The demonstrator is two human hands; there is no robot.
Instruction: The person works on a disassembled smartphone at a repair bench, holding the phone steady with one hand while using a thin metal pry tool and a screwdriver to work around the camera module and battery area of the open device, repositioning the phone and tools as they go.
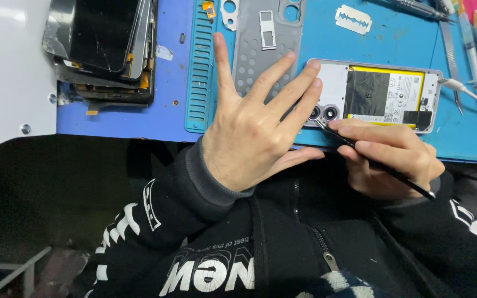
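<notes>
The opened smartphone (379,95) lies back-up on the blue work mat (404,38), its back cover off, near the mat's front edge. The right hand (390,160) pinches slim black tweezers (371,157), their tip at the twin camera lenses (322,113) at the phone's left end. The left hand (252,118) is spread flat, grasping nothing, its fingertips pinning that same end. The step in hand looks like working a small part loose beside the cameras; the next move would call for a light, steady tip.

On the phone sits a battery (387,94), yellow-edged with a white printed label and black tape. Left of the phone lies a grey perforated phone frame (260,49); further left, a stack of cracked screens (106,44). Above the phone lies a razor blade (353,19); to the phone's right, syringes (473,52).
</notes>
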